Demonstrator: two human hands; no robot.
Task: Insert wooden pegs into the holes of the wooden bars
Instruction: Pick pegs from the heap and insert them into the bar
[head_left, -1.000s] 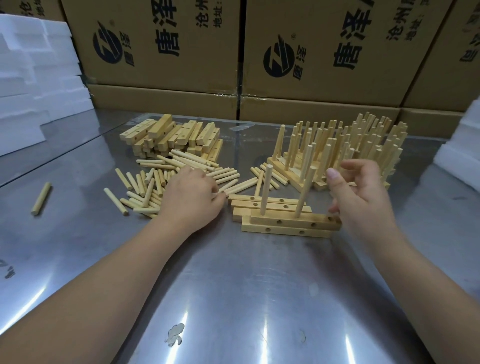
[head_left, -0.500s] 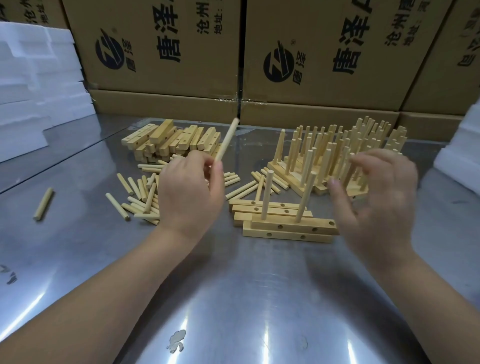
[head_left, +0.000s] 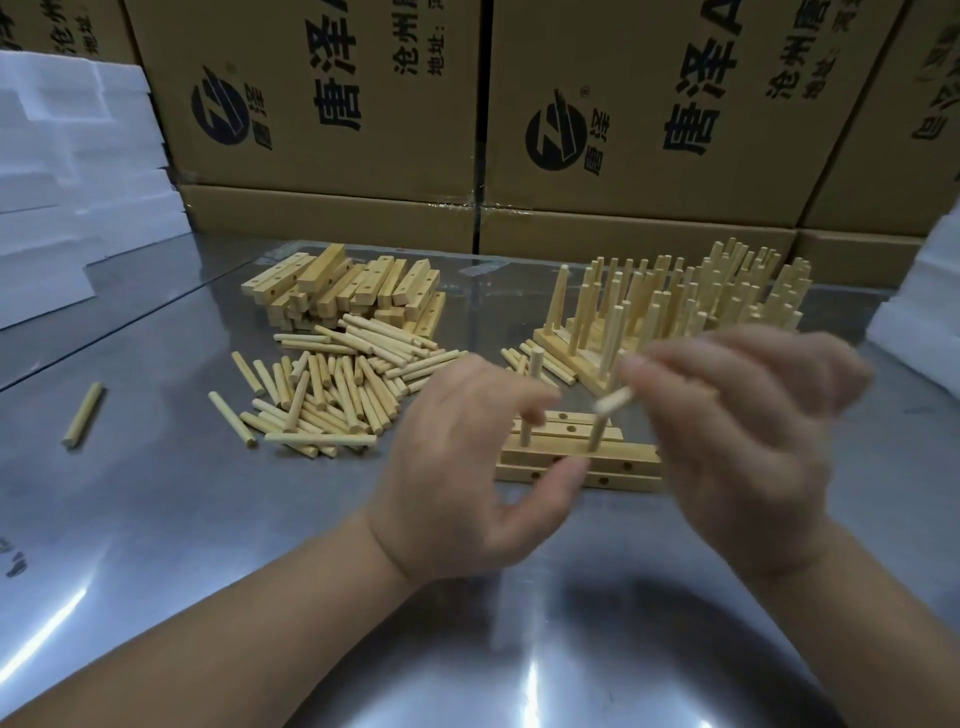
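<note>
Centre frame, the blurred right hand (head_left: 737, 441) pinches a short pale wooden peg (head_left: 614, 400) above the stacked pale wooden bars (head_left: 615, 458); the left hand (head_left: 457, 467) is spread, empty.

Peg (head_left: 614, 401) moved to right hand (head_left: 737, 457) (blurred).

**A:** Hands?
**B:** Two: left hand (head_left: 467, 467), right hand (head_left: 737, 441).
**A:** Held peg (head_left: 614, 401)?
**B:** One, pinched in the right hand.
**A:** Front bars (head_left: 571, 462)?
**B:** At least three. The exact count is unclear.
**A:** Standing pegs (head_left: 535, 374) in them?
**B:** Two.
**A:** Stray peg (head_left: 83, 414)?
**B:** One.
**A:** Loose pegs (head_left: 332, 400), bare bars (head_left: 343, 291), finished bars (head_left: 685, 301)?
**B:** One heap of each, with too many pieces to count.
**A:** Foam stacks (head_left: 67, 171)?
**B:** Two, one at each side.
</note>
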